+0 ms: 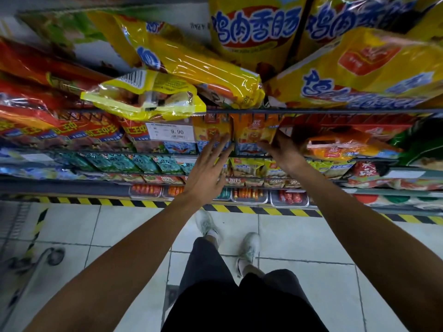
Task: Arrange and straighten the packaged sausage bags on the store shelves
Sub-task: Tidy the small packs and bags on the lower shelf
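Orange-yellow sausage bags (254, 130) hang in a row under the wire shelf edge (311, 111). My right hand (282, 149) reaches up to them, its fingers touching the lower edge of one bag; whether it grips is unclear. My left hand (208, 168) is spread flat with straight fingers, just below the neighbouring orange bag (211, 130), holding nothing. Large yellow sausage bags (201, 65) lie tilted and overlapping on the shelf above. A small yellow bag (143, 97) sticks out over the shelf edge.
Red bags (36, 111) fill the left of the shelves; a price tag reading 9.90 (171, 132) hangs at the middle. Lower shelves hold teal and yellow packets and trays of sausages (249, 194). A cart's wheel (56, 256) stands on the tiled floor left.
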Demonstrator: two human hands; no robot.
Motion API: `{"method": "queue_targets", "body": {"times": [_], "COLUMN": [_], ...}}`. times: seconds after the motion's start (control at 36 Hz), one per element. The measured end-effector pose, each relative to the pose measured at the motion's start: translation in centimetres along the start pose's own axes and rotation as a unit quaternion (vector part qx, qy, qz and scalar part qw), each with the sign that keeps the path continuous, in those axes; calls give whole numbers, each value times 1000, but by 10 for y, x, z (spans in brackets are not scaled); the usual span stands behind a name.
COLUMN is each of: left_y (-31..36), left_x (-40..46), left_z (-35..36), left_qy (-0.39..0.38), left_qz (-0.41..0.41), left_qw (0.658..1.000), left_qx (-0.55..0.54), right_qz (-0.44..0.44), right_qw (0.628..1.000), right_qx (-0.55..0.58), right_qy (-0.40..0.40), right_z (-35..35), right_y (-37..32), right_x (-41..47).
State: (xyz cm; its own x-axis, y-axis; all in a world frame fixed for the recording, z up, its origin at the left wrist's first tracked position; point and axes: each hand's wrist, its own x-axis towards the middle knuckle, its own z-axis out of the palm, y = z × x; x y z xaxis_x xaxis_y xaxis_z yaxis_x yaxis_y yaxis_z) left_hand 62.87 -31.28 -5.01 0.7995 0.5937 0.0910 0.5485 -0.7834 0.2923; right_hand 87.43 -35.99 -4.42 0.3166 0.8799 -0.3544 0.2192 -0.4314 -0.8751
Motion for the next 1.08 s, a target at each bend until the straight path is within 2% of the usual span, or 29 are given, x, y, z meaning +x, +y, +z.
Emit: {"method": "queue_targets", "body": {"times": [0.25,0.39,0.56,0.64,0.83,1.0,1.08], "left_y": [-6,-9,-5,-5,3,12,19], "left_x": [-2,-4,-1,-1,0,3,5], "left_z": [-3,-2,-2,-2,-5,-9,-14], "left_qy": [1,0,-17,-30,-36,-35,-59], "left_qz": [9,13,-1,-11,-18,-6,-1], "left_qw": [1000,999,999,998,996,992,987], "left_qx": [12,33,51,54,76,125,153], "right_qz": [-39,-52,-71,-82,-18,-48,-81], "right_qw": [994,993,968,964,961,952,959], "right_qx": [-37,-30,-230,-243,-272,-300,-261], "right_qy": [96,99,66,69,42,50,80], "right_z": [14,7,14,17,19,19,12], "right_y": [20,14,23,28,24,25,28], "right_x": [-10,-5,7,12,16,-7,-32]}}
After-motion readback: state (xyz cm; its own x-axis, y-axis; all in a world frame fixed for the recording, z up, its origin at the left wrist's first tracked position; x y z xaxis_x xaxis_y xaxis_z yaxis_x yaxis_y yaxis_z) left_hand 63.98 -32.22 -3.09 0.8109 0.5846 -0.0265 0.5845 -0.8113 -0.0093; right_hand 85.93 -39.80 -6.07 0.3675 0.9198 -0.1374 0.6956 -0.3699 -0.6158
